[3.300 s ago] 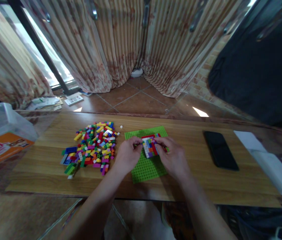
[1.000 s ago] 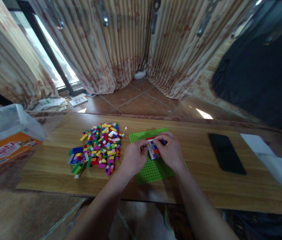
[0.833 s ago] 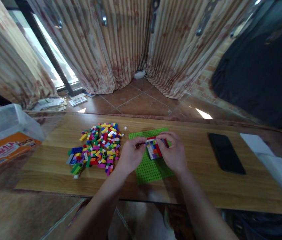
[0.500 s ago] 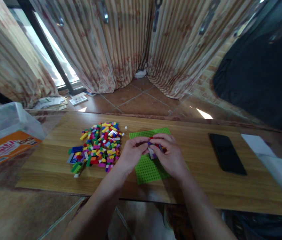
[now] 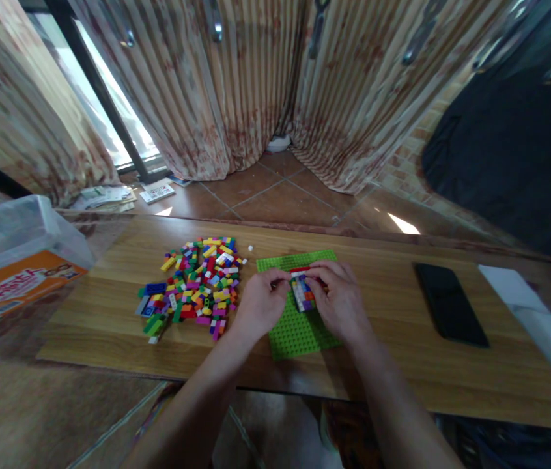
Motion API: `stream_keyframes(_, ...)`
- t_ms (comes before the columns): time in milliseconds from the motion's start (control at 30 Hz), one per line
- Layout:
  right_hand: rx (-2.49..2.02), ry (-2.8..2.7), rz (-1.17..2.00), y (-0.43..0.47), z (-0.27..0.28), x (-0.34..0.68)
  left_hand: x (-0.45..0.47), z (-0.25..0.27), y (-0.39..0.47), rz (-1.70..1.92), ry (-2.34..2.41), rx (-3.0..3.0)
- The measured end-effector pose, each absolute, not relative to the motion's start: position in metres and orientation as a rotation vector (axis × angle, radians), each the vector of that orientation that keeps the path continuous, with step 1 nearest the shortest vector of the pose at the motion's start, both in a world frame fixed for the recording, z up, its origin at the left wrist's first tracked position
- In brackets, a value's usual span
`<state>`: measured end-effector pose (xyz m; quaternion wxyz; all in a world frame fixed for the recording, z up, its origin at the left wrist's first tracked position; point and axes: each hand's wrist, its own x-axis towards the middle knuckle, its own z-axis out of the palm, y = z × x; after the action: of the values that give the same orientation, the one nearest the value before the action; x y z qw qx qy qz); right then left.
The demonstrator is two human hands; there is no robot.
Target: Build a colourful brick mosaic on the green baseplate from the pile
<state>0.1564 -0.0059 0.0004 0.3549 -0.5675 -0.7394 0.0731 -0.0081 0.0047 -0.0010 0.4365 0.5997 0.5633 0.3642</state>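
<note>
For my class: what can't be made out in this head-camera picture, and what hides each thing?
Head view, all items:
Brick build: right side hidden by the right hand.
Left hand: fingers too small here to show whether it pinches anything.
Loose bricks: too small and overlapping to count.
Clear bin: left end cut off by the picture's left edge.
</note>
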Motion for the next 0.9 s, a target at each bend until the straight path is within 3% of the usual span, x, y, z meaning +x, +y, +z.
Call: stream_keyframes(900,-1.579,-1.697,0.256,0.001,-0.002,0.145,-0.001,0.016,-0.006,0.670,1.490,1.768)
